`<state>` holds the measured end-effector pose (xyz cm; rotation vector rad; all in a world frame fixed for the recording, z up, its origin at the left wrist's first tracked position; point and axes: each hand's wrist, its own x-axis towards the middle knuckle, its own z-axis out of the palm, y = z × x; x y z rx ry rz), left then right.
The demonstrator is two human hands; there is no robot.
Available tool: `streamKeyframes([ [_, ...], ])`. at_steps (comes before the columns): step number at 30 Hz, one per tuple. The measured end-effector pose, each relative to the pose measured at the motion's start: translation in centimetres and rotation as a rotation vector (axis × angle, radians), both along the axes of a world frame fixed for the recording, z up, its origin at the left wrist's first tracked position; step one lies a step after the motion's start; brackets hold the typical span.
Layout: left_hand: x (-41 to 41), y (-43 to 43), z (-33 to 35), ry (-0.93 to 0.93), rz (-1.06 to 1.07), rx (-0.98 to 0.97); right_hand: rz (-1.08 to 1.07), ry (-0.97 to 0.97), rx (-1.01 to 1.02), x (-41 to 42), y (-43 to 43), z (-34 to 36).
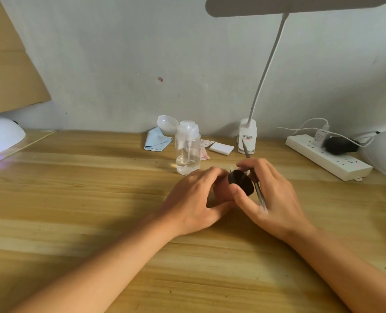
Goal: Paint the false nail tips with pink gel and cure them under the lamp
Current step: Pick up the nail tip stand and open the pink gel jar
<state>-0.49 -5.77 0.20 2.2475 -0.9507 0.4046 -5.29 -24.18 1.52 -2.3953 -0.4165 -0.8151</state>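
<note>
My right hand (271, 195) grips a small black lid (241, 180) between thumb and fingers, and a thin grey brush handle (254, 177) runs through the same hand, its end pointing up and away. My left hand (194, 197) curls around something just left of the lid; what it holds is hidden by its fingers. Both hands rest on the wooden table (74, 211) at its middle. The white curing lamp (0, 136) glows purple at the far left. No nail tips can be seen.
A clear pump bottle (187, 150) stands just behind my hands. A blue cloth (157, 140), white pads (221, 147) and a desk lamp base (247, 136) line the wall. A white power strip (327, 158) lies at the right.
</note>
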Motion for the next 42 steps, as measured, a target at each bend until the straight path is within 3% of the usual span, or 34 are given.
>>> streamKeyframes([
  [8, 0.0, 0.1, 0.3, 0.066, -0.021, -0.099, 0.063, -0.074, 0.159, -0.1, -0.3, 0.3],
  [13, 0.0, 0.1, 0.2, 0.062, -0.033, -0.177, -0.078, -0.059, 0.354, 0.5, -1.4, 0.4],
  [20, 0.2, 0.2, 0.2, 0.028, -0.03, -0.203, -0.417, 0.192, 0.357, 1.8, -3.7, -0.4],
  [28, 0.1, 0.2, 0.3, -0.003, 0.02, -0.233, -0.49, 0.332, 0.463, 2.5, -4.7, -1.2],
  [33, 0.2, 0.3, 0.4, -0.004, 0.035, -0.256, -0.38, 0.089, 0.529, 2.2, -3.9, -0.7],
  [38, 0.5, 0.3, 0.3, -0.028, 0.08, -0.264, -0.204, -0.248, 0.412, 0.6, -1.4, 1.6],
  [42, 0.7, 0.2, 0.2, -0.085, 0.118, -0.246, -0.07, -0.341, 0.406, -0.3, 0.6, 2.6],
])
